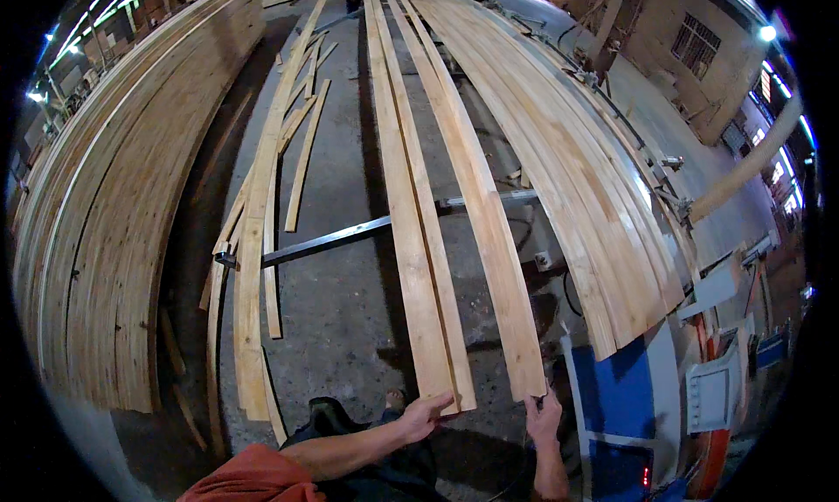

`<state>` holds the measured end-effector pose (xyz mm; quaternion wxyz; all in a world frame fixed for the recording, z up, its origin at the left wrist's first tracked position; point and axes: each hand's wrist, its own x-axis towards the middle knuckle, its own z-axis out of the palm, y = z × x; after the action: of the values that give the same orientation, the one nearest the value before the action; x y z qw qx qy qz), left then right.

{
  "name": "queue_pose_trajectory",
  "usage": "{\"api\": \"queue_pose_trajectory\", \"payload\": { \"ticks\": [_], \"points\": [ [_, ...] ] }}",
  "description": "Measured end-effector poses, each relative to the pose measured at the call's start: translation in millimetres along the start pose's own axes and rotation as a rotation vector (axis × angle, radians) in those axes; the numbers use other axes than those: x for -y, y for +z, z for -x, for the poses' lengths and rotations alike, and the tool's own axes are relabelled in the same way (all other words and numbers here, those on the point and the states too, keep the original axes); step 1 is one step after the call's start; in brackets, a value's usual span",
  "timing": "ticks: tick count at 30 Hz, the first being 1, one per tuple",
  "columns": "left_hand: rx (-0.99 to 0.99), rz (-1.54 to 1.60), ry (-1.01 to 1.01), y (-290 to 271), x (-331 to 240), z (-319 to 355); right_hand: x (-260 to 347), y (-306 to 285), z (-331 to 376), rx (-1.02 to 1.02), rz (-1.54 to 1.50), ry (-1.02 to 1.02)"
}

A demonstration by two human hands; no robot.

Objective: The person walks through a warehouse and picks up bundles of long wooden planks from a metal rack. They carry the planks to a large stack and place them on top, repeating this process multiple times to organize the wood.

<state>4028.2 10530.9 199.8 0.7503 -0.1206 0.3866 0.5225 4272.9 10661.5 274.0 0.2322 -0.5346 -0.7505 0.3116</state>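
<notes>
My left hand [426,415] grips the near end of a long pale wooden board [404,214], thumb on top and the other fingers hidden underneath. A second board [444,318] lies close along its right side, partly covered by it; whether my fingers also hold it I cannot tell. Farther right, my right hand [544,417] is closed on the near right corner of another long wooden board [498,266]. Both boards stretch away from me, with a gap between them. A shiny metal crossbar [341,238] runs beneath them.
A tall stack of long boards [131,205] stands at left. Narrow wooden strips [253,266] rest across the crossbar's left end. Wide pale boards [568,170] lie side by side at right, above a blue and white machine [616,388]. Beneath is a grey concrete floor [336,310].
</notes>
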Motion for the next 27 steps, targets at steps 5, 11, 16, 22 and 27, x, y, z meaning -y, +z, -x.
{"api": "queue_pose_trajectory", "payload": {
  "ticks": [5,11,16,22,27],
  "points": [
    [-0.021,0.056,0.011,-14.3,-6.2,3.1,-18.0,2.1,4.9,-0.008,-0.098,0.000],
    [-0.002,0.114,0.000,-41.3,-14.3,16.9,-26.2,-16.5,-39.4,0.152,-0.820,0.615],
    [-0.154,0.095,-0.059,-42.3,-35.1,62.2,-54.0,8.2,-34.4,0.299,-1.215,0.757],
    [-0.083,0.293,0.161,-166.1,-71.1,151.8,17.3,135.4,27.4,0.560,-1.320,0.782],
    [-0.126,0.217,0.236,-298.1,-103.2,215.9,97.3,287.2,100.7,0.682,-1.463,0.844]
  ]
}}
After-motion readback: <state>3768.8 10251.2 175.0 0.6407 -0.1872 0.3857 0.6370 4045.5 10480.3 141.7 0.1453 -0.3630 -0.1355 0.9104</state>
